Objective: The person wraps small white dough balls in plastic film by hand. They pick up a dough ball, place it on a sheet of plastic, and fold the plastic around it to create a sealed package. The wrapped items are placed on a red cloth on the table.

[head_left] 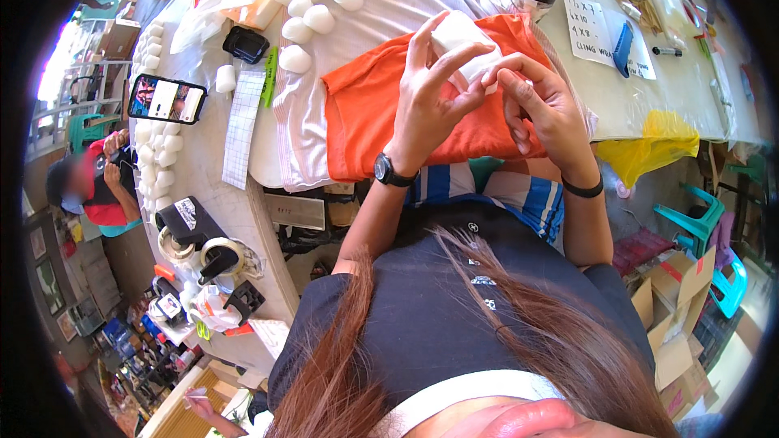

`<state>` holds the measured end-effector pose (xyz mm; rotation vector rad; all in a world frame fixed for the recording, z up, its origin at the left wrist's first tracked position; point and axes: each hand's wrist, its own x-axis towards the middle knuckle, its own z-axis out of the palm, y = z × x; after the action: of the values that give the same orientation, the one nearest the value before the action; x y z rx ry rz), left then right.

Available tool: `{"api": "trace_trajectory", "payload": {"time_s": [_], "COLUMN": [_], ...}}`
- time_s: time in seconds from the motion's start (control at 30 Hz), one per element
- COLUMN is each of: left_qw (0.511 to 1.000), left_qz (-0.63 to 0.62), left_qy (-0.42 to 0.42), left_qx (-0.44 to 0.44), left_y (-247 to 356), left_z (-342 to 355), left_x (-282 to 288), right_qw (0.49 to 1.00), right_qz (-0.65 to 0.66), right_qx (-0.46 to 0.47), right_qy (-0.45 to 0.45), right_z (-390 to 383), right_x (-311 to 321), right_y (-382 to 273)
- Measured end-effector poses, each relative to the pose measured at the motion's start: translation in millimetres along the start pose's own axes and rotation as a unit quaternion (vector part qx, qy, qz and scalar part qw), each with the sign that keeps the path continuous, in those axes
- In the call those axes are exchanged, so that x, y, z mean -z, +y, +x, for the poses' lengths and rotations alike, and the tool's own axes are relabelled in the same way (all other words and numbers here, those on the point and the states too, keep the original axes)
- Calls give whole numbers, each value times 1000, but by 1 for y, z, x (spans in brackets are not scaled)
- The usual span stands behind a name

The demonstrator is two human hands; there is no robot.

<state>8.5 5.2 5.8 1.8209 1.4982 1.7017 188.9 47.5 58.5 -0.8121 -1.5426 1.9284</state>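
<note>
Left hand (425, 99) holds a white, rounded, soft-looking roll (462, 34) slanting toward the right hand (550, 107), which pinches its near end.

Interior of a cluttered workroom, brightly lit. A pale worktop (694, 105) spans the scene, its left section (235, 215) extending toward the near side. Right: a teal plastic chair (702, 215) stands above a greyish floor (649, 223); a light-blue plastic chair (733, 288) lies just nearer, beside open cardboard boxes (669, 308). Left, far: a green plastic chair (79, 131) appears near pale metal bars (77, 85), and intense white light (51, 65) at the outer margin washes out detail. Left, near: framed pictures (50, 285) hang in a row along a greyish wall; closer in, a light wooden piece of furniture (191, 401) is only partly visible.
</note>
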Motion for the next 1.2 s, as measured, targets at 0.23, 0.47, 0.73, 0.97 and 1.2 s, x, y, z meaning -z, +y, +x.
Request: {"api": "trace_trajectory", "payload": {"time_s": [0.23, 0.47, 0.73, 0.97, 1.2], "left_qw": [1000, 999, 999, 997, 976], "left_qz": [9, -45, -41, -70, -195], "left_qy": [-16, 4, -4, 3, -13], "left_qx": [-2, 13, 7, 36, 101], "left_y": [-3, -12, -10, -11, -1], "left_z": [1, -5, -5, -6, -17], "left_x": [5, 5, 11, 1, -13], "right_qw": [1000, 998, 968, 850, 888], "right_qz": [10, 43, -120, -490, -35], "right_qx": [7, 39, 105, 58, 179], "right_qy": [10, 35, 192, 184, 422], "right_z": [0, 2, 9, 8, 63], "right_x": [1, 1, -21, 20, 89], "right_y": [6, 33, 49, 45, 34]}}
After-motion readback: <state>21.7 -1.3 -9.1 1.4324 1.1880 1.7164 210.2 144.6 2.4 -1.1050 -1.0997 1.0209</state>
